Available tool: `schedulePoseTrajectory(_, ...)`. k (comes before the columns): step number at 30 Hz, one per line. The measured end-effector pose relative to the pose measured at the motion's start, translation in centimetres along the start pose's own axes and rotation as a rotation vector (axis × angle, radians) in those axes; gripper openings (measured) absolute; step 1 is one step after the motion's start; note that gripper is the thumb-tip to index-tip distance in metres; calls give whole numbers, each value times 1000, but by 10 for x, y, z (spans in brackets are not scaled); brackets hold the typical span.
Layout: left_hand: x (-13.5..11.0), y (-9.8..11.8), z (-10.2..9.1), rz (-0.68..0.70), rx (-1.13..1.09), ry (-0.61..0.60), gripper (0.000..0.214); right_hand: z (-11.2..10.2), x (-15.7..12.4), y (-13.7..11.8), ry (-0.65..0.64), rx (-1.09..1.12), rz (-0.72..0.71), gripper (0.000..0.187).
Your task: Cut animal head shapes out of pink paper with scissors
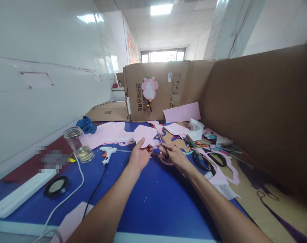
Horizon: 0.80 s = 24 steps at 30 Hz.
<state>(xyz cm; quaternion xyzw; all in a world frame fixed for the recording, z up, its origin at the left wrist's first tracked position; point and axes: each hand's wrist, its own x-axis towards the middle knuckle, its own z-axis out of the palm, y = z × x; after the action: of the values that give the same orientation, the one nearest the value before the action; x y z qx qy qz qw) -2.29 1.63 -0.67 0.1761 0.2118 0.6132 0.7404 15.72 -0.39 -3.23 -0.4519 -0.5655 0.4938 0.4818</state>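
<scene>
Centrally, above the far half of the blue table surface (145,202), the left hand (140,158) grasps a flat, pale-pink sheet piece with a rounded outline (145,135). The thumb lies on the upper face of the piece; the other fingers are curled at its lower edge. The right hand (176,157) is closed around the black handle of a pair of metal-bladed scissors (165,150). The blades point up and away from the body, at the right side of the piece. Whether they touch it cannot be determined.

To the left of the left hand lies a white hot-glue gun with an orange trigger (108,154) and a black cord. Farther left stand a clear glass jar (76,141), tilted in view, and a crumpled blue cloth (86,125) behind it. A black ring-shaped roll (56,194) lies nearer the body. Beyond the hands, a pink flower-shaped ornament (149,89) is mounted on a brown cardboard panel (189,79). A crumpled white sheet (196,130) lies to the right.
</scene>
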Motion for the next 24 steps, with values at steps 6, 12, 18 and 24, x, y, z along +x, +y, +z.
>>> schedulePoseTrajectory(6,-1,-10,0,78,-16,4,23,3,0,-1,26,91,37,64)
schedulePoseTrajectory(12,-2,-24,-2,215,180,-113,46,8,0,1,20,135,34,60)
schedulePoseTrajectory(18,0,-32,-3,301,277,-26,41,17,-4,-2,-10,139,10,56)
schedulePoseTrajectory(24,0,-25,-2,325,314,116,37,23,-10,-10,-6,74,-15,54)
